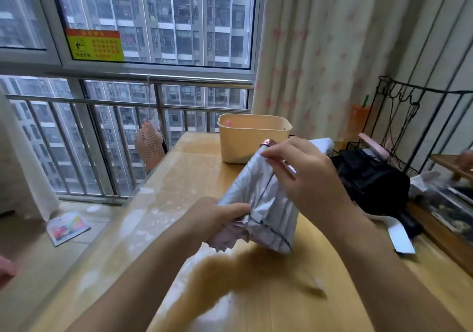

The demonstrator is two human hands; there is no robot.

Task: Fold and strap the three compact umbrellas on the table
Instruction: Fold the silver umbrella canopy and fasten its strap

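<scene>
At the centre of the frame, a compact umbrella [266, 203] is held above the table [179, 178]. Its canopy is silvery, creased cloth with dark seams and a pale pink underside, tapering to a glossy pink tip at the top. The left hand [217, 216] grips the bunched lower end. The right hand [304, 175] pinches a fold near the tip. The tabletop is smooth, yellowish wood with a sheen. Behind the umbrella stands a rounded cream plastic basket [245, 139], and at the right edge lies a black bag [371, 180]. A barred window [153, 16] fills the upper left, beside a pale flowered curtain [320, 50].
</scene>
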